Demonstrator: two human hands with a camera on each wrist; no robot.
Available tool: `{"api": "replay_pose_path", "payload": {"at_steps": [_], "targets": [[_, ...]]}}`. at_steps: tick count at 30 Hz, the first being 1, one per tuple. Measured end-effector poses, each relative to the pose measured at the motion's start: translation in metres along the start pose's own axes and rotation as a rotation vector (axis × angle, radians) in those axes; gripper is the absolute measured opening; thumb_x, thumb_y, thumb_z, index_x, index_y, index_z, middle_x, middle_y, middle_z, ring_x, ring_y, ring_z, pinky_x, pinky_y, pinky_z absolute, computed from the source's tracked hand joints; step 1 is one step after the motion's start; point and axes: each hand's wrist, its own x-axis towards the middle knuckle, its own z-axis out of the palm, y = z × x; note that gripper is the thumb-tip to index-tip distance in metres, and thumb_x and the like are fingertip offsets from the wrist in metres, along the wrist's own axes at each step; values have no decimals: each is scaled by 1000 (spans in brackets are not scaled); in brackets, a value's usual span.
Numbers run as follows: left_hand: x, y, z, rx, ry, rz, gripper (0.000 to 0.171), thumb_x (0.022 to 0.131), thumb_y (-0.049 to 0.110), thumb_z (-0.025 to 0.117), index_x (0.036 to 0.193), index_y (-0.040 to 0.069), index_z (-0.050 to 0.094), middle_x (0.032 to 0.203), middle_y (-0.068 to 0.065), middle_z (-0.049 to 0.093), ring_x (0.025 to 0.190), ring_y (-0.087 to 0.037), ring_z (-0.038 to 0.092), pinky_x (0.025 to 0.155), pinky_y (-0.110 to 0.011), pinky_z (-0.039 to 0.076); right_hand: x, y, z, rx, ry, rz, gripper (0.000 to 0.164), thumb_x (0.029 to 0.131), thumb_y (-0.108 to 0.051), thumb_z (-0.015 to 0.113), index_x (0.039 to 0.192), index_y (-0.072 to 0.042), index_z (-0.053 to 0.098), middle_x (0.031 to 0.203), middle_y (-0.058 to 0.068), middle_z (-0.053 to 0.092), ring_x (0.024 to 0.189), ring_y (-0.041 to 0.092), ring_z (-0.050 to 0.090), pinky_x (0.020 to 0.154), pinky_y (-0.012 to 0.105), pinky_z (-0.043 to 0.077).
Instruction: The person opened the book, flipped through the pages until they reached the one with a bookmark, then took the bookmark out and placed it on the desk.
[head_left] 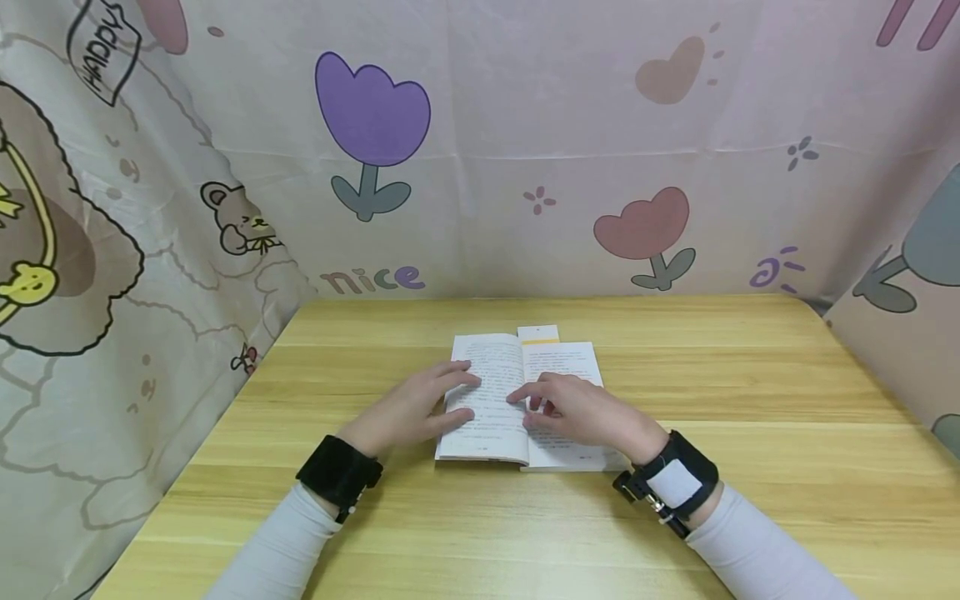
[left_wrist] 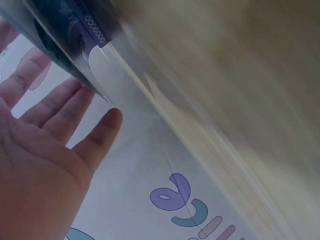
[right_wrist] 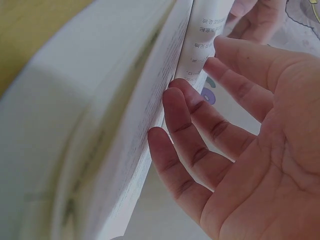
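An open book (head_left: 491, 433) with printed text lies on the table in the head view, spine toward the middle. My left hand (head_left: 416, 408) rests at the left page's outer edge, fingers and thumb spread over the margin. In the left wrist view, the fingers of that left hand (left_wrist: 55, 135) meet the edge of the dark blue cover (left_wrist: 65, 45). Over the right page is my right hand (head_left: 573, 408), its index finger reaching across the fold to the left page. The right wrist view shows its loosely bent fingers (right_wrist: 177, 115) against the printed pages (right_wrist: 135, 115).
A white card with a yellow stripe (head_left: 538, 334) sticks out past the book's top edge. The wooden table (head_left: 750, 400) extends around the book. A printed cloth (head_left: 495, 100) hangs behind and at both sides. Each wrist wears a black strap (head_left: 341, 475).
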Motion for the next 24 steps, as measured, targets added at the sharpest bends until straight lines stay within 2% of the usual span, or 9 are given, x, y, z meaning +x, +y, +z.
{"api": "replay_pose_path", "payload": {"at_steps": [6,14,24], "targets": [[-2,1,2,1,-65,-33,55,92,53,55,139,23,53,146,-4,43,132,-18,37,105,-38,33,0,0,0,-2,1,-9,34,93,-31,64,125,-24,65,91,-12,58,72,3,54,62,21,48],[-2,2,4,-22,-138,-74,61,90,53,59,140,20,51,143,-4,45,130,-19,39,104,-39,35,0,-1,0,-12,-1,-8,34,93,-32,64,126,-25,65,91,-12,57,74,3,54,63,21,48],[-3,3,5,-6,-171,-90,62,88,54,61,140,20,53,143,-4,46,130,-21,40,104,-40,35,0,-2,0,-4,-14,-9,35,92,-32,65,126,-23,64,93,-11,58,76,4,54,65,22,48]]}}
